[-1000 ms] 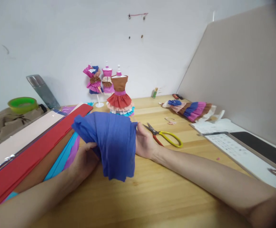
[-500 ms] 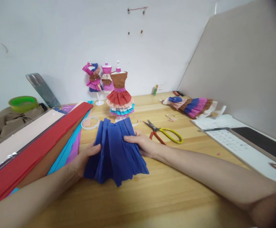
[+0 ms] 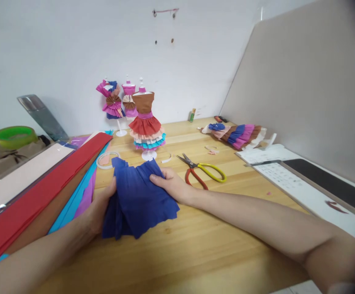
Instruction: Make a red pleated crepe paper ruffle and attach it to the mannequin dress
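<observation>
Hands (image 3: 168, 183) now on flatter blue paper (image 3: 140, 200)

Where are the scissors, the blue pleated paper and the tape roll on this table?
scissors (image 3: 192, 165), head view, on the pivot where the blades cross.
blue pleated paper (image 3: 137, 200), head view, on the middle of the sheet.
tape roll (image 3: 97, 161), head view, on its left rim.

A deep blue pleated crepe paper sheet (image 3: 137, 200) lies on a pale wood-grain worktop (image 3: 214, 228), beside red, cyan and purple paper rolls (image 3: 43, 192), yellow-and-red-handled scissors (image 3: 203, 171) and a brown-bodiced mannequin dress (image 3: 145, 122) tiered red, peach and turquoise.
</observation>
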The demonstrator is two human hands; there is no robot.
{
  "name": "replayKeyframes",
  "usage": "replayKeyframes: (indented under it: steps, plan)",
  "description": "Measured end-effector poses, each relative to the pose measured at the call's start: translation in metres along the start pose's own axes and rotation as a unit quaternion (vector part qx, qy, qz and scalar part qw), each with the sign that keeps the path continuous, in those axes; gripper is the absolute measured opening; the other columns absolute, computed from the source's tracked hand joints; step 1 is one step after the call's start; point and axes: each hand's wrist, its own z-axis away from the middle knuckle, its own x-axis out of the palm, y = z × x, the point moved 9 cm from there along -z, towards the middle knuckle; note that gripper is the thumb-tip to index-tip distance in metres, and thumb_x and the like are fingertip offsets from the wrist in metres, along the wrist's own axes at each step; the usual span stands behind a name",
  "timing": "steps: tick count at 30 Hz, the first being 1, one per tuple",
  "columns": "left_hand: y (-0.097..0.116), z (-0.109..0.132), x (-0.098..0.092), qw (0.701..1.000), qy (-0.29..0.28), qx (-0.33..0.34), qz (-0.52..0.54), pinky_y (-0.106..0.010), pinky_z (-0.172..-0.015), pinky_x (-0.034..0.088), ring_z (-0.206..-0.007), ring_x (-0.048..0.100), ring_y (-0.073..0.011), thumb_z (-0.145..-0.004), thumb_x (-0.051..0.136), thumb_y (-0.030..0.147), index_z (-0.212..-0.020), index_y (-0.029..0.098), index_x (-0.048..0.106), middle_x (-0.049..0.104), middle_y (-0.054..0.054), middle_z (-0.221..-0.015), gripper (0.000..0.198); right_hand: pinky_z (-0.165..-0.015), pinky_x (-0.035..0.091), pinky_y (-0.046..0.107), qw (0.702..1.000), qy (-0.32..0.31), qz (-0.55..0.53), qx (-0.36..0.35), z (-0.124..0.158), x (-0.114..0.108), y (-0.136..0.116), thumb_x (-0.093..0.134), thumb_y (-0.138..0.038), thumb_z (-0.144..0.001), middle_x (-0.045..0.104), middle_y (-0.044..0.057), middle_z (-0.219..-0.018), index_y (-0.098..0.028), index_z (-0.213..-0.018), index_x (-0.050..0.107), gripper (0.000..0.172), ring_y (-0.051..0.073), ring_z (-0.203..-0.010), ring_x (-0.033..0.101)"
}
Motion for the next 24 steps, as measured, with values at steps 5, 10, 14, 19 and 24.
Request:
replayKeyframes:
  steps: [5,10,14,19,24]
  plan:
    - [0.005,0.011,0.017,0.996,-0.047,0.023,-0.073,-0.041,-0.095,0.057,-0.111,0.067,-0.0360,-0.057,0.092,0.024,-0.127,0.017,0.064,0.077,-0.013,-0.106,0.076,-0.068,0.052,0.029,1.000,0.008,-0.027,-0.003,0.003,0.003,-0.002,0.083,-0.054,-0.063,0.071,-0.002,-0.067,-0.017,-0.083,0.072,0.043,0.014,-0.061,0.065]
    - [0.006,0.012,0.006,0.995,0.092,-0.003,-0.042,-0.042,-0.090,0.059,-0.104,0.071,-0.0333,-0.073,0.080,0.016,-0.130,0.013,0.060,0.077,-0.014,-0.103,0.060,-0.069,0.053,0.031,0.994,0.061,-0.093,-0.005,0.001,-0.009,-0.004,0.089,-0.039,-0.057,0.073,0.000,-0.069,-0.017,-0.085,0.071,0.040,0.016,-0.061,0.066]
    - [0.007,0.010,0.006,0.993,0.112,0.001,-0.020,-0.040,-0.091,0.059,-0.101,0.072,-0.0311,-0.082,0.071,0.019,-0.129,0.013,0.060,0.078,-0.013,-0.098,0.048,-0.065,0.053,0.029,0.987,0.090,-0.131,0.003,-0.001,-0.017,-0.005,0.090,-0.037,-0.053,0.074,0.001,-0.069,-0.017,-0.080,0.072,0.038,0.015,-0.059,0.066]
    - [0.010,0.010,0.003,0.993,0.110,0.022,-0.021,-0.037,-0.090,0.059,-0.102,0.072,-0.0306,-0.087,0.067,0.024,-0.122,0.012,0.064,0.079,-0.008,-0.089,0.037,-0.061,0.051,0.026,0.989,0.073,-0.128,0.020,-0.003,-0.016,-0.002,0.090,-0.034,-0.054,0.073,0.000,-0.065,-0.017,-0.078,0.072,0.035,0.013,-0.056,0.065]
    - [0.005,0.012,0.010,0.999,0.030,0.019,-0.003,-0.037,-0.092,0.058,-0.114,0.066,-0.0327,-0.077,0.078,0.031,-0.120,0.015,0.067,0.077,-0.010,-0.103,0.047,-0.066,0.051,0.028,0.989,0.082,-0.126,0.009,-0.003,-0.019,0.000,0.090,-0.037,-0.058,0.074,0.001,-0.068,-0.017,-0.079,0.073,0.034,0.014,-0.057,0.065]
